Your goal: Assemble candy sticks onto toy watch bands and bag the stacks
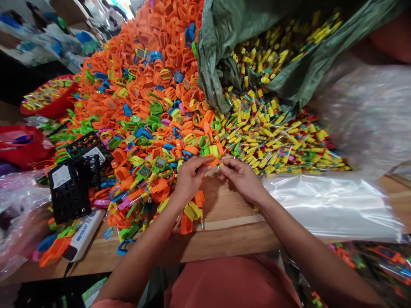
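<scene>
My left hand [189, 177] is closed, its thumb and fingers pinching an orange plastic toy watch [212, 161]. Just to the right, my right hand [241, 176] pinches a small clear tube with a yellow end [220, 167]. The fingertips of both hands nearly meet above the wooden table [221, 205], and the tube is close to the watch. Beyond and left of my hands rises a heap of toy watches [154, 94], mostly orange, with green, blue and yellow ones. Behind my right hand lies a pile of small yellow-capped tubes [272, 137].
A dark green sack [215, 55] spills tubes at the back right. Clear plastic bags [330, 205] lie flat at right. Black plastic trays [69, 190], a white box [85, 233] and a red basin [53, 109] stand at left. The table edge runs before my body.
</scene>
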`<state>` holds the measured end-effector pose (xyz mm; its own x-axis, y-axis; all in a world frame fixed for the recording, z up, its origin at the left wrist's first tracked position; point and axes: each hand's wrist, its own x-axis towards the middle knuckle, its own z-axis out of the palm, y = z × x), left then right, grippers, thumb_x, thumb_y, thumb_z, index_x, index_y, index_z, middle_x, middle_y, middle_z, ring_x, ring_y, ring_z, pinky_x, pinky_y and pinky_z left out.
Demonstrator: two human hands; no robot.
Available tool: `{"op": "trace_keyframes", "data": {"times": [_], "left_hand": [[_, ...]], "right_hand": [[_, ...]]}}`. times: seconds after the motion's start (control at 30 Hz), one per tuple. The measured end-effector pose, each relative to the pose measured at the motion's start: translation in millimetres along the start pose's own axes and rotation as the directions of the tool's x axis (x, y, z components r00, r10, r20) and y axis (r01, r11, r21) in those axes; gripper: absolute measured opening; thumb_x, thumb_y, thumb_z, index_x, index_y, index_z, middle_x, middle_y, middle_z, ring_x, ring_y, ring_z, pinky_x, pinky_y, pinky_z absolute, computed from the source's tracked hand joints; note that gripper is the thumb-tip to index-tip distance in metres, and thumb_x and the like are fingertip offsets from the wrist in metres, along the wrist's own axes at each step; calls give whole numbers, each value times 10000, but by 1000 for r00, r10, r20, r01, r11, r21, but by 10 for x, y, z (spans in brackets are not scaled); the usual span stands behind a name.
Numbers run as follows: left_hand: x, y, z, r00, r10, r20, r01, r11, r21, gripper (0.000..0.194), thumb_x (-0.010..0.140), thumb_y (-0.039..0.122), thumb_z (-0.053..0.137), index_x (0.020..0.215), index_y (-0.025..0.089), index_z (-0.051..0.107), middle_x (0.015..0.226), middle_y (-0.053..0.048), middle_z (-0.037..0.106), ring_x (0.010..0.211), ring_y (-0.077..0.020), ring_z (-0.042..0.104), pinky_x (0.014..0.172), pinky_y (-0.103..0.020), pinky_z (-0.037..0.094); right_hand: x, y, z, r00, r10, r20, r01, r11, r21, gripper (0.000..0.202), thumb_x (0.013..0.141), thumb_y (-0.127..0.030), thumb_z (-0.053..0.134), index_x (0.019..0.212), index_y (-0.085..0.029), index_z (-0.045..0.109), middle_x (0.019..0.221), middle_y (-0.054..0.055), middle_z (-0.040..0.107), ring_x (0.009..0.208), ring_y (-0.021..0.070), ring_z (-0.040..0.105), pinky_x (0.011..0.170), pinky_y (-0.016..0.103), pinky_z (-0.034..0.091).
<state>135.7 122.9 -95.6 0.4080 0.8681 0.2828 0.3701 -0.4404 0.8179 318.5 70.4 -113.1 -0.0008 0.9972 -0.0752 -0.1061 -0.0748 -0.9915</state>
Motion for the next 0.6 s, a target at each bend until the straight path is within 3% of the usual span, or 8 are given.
{"op": "trace_keyframes", "data": {"times": [0.2, 0.33, 0.47, 0.6], "left_hand": [[-75, 89, -30, 968, 250, 31, -250, 937, 244, 230, 993, 165, 601, 1135, 216, 775, 1042, -81, 752, 953, -201, 667, 839, -322, 516], [-90, 85, -26, 943, 331, 20, -318, 885, 340, 228, 1014, 184, 571, 1091, 224, 782, 952, -66, 719, 883, -191, 623, 774, -309, 499], [-131, 94, -15, 918, 396, 14, -369, 842, 393, 236, 1007, 138, 560, 1082, 208, 773, 921, -53, 704, 858, -183, 593, 748, -295, 493], [-239, 114, 62, 908, 414, 68, -393, 783, 482, 298, 1016, 112, 503, 1116, 227, 759, 908, -50, 698, 830, -190, 565, 733, -310, 476]], "right_hand": [[-63, -19, 23, 998, 62, 33, -66, 986, 153, 448, 802, -506, 803, 1094, -174, 731, 754, -11, 676, 660, 122, 563, 640, 266, 425], [-65, -12, 47, 997, 66, 33, -71, 973, 219, 473, 771, -483, 832, 1116, -178, 726, 765, -18, 670, 662, 114, 557, 642, 263, 420], [-58, -10, 62, 1000, 25, 5, -26, 979, 204, 406, 738, -440, 839, 1025, -187, 705, 830, -14, 669, 684, 115, 569, 664, 265, 450], [-91, 51, 101, 1000, -5, -18, 6, 998, 66, 273, 783, -394, 763, 947, -195, 673, 763, -32, 614, 645, 116, 515, 605, 254, 412]]}}
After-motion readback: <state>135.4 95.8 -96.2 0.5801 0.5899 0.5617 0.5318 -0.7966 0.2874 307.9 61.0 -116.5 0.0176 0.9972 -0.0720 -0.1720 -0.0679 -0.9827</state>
